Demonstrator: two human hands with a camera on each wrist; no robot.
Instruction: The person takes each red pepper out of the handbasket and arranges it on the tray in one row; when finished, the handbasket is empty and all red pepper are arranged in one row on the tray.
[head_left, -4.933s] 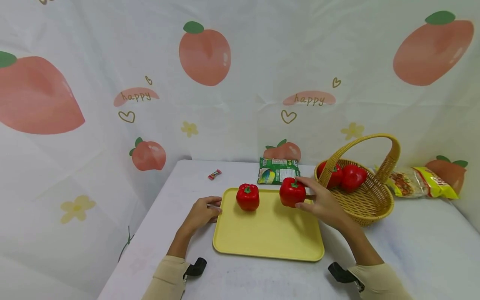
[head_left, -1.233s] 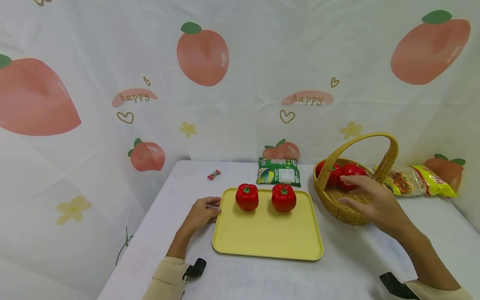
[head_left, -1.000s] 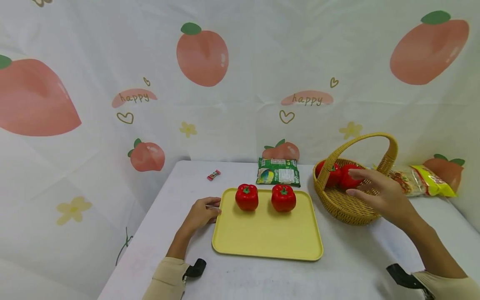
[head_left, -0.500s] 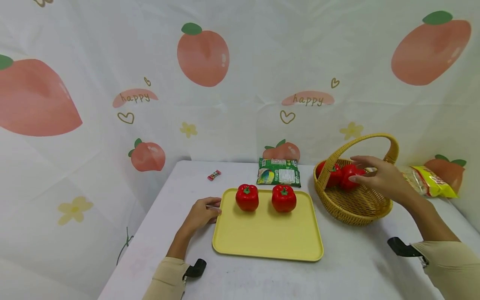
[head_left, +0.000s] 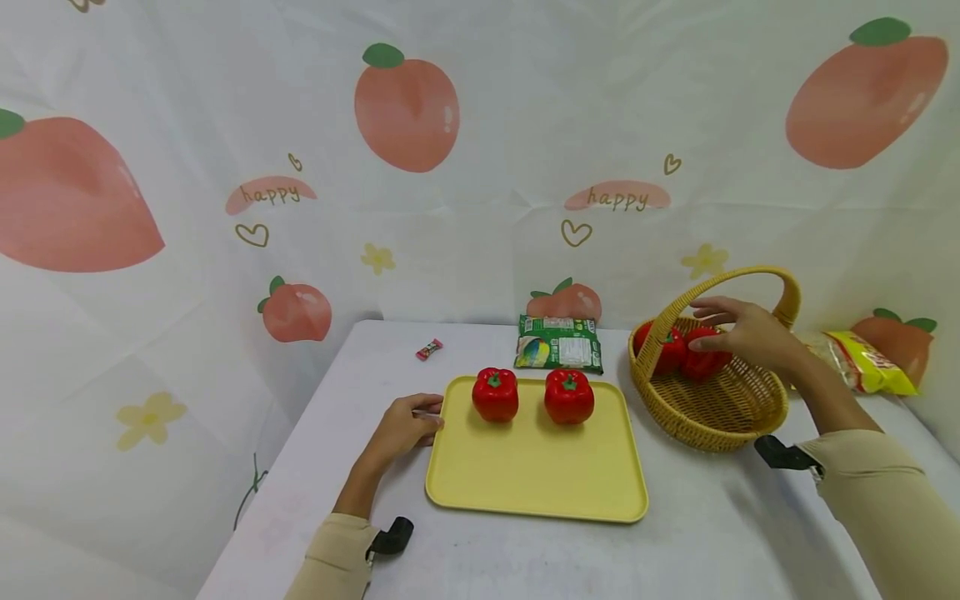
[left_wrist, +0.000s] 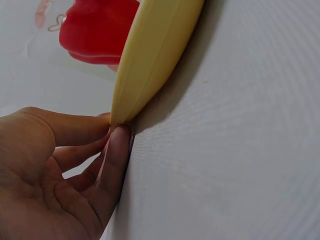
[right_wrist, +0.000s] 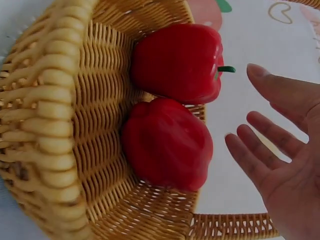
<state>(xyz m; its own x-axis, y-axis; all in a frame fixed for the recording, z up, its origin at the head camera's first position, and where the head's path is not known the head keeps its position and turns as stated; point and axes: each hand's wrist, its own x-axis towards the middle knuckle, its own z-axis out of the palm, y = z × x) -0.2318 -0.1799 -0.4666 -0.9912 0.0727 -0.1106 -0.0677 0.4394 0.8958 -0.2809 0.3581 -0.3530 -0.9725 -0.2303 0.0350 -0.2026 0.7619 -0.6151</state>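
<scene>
Two red bell peppers, a left one (head_left: 495, 395) and a right one (head_left: 568, 397), stand side by side on a yellow tray (head_left: 536, 475). My left hand (head_left: 403, 428) pinches the tray's left edge between thumb and fingertips, as the left wrist view shows. Over the wicker basket (head_left: 712, 425) is my right hand (head_left: 757, 333), its fingers spread and holding nothing. In the right wrist view two more bell peppers lie in the basket: one with its green stem toward the hand (right_wrist: 175, 62), the other on its side (right_wrist: 167, 145). The fingertips are apart from both there.
The basket's tall handle (head_left: 705, 287) arches beside the right hand. A green packet (head_left: 558, 343) lies behind the tray and a small wrapped candy (head_left: 429, 349) at the back left. Right of the basket is a yellow noodle bag (head_left: 873, 362), partly hidden by the right arm.
The second pepper, earlier held by my right hand, now stands on the tray, released. The right hand has moved right to the basket, then farther back over its peppers. The left hand stays put.
</scene>
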